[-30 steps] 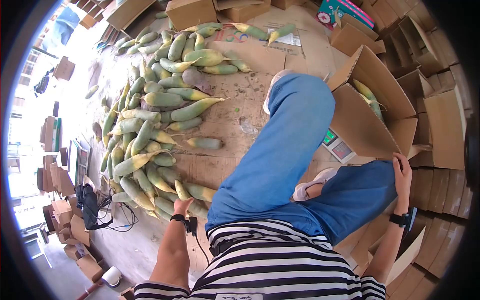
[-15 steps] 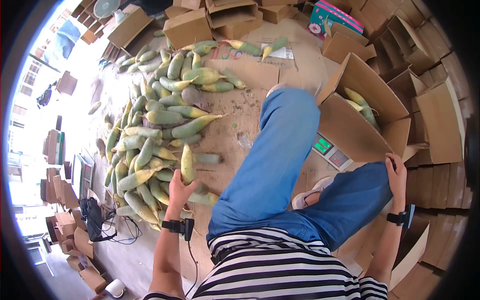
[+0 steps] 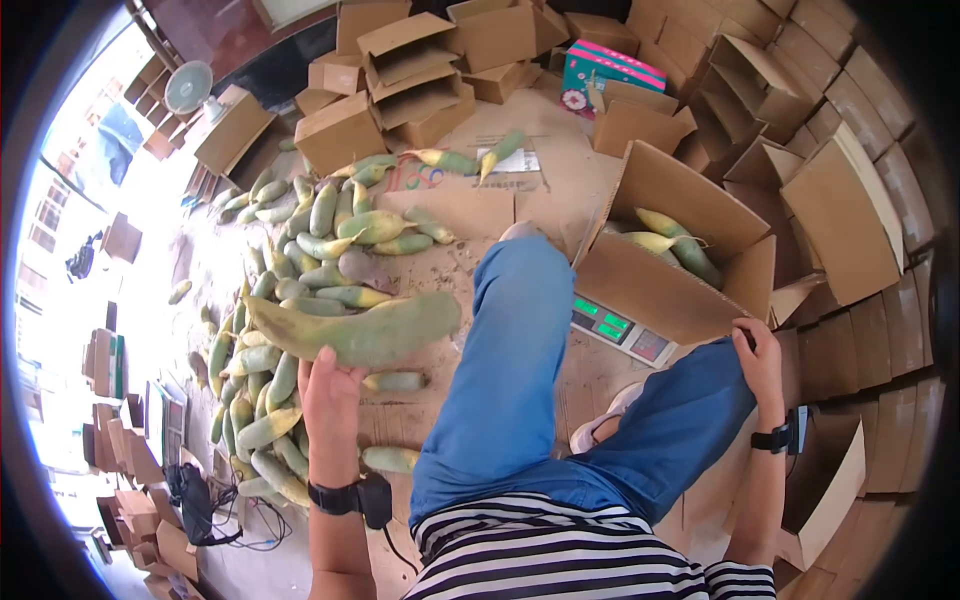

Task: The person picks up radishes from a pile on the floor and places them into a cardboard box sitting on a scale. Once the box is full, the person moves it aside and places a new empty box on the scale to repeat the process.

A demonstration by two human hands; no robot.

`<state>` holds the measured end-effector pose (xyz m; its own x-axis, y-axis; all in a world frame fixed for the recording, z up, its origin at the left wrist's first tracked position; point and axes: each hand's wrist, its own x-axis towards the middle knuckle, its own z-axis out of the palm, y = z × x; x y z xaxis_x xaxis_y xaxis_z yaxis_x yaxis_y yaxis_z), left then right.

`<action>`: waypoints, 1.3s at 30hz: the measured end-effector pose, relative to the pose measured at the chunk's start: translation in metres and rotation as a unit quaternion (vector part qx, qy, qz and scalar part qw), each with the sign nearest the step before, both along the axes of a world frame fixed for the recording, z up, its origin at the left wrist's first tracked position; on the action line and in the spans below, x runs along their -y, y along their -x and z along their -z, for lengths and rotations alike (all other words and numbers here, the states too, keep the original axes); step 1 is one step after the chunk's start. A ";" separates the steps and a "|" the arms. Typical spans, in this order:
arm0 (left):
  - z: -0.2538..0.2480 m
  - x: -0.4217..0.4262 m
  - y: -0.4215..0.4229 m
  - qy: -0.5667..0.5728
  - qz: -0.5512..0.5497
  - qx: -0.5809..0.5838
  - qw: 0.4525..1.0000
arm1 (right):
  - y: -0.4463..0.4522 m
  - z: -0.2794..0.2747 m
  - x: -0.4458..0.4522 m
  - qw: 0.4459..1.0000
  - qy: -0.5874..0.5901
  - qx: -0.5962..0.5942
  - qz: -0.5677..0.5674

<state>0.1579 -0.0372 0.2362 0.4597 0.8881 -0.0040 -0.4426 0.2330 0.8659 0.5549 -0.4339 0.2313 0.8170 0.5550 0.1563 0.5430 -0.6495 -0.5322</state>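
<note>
My left hand point(image 3: 332, 395) is closed around a large green radish point(image 3: 395, 328), raised over the radish pile point(image 3: 255, 375). The radish lies nearly level, its pale tapered end pointing left. To the right, a cardboard box point(image 3: 645, 287) stands open and tilted on a digital scale point(image 3: 625, 333) with lit green displays. Several radishes point(image 3: 690, 252) rest inside it. My right hand point(image 3: 760, 365), by my knee, has curled fingers at the box's near right corner; the fingertips are partly hidden.
Open cardboard boxes point(image 3: 425, 90) stand at the back, with a teal and pink carton point(image 3: 615, 68) beside them. Stacked cartons point(image 3: 885, 120) line the right side. Two radishes point(image 3: 500, 150) lie apart on the cardboard floor sheet point(image 3: 470, 210). A fan point(image 3: 188, 87) is at upper left.
The radish in my left hand has swung from upright to nearly level and now appears larger and higher. The view has tilted up. My right hand stays at the box corner.
</note>
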 end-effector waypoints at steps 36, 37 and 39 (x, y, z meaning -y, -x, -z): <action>-0.015 0.069 -0.143 -0.637 0.104 -0.410 0.644 | -0.076 -0.020 -0.079 0.981 -0.186 -0.034 -0.046; -0.015 0.069 -0.144 -0.640 0.102 -0.407 0.643 | -0.061 -0.032 -0.072 0.981 -0.185 -0.035 -0.044; -0.014 0.069 -0.143 -0.641 0.103 -0.405 0.644 | -0.032 -0.042 -0.050 0.985 -0.158 0.036 -0.063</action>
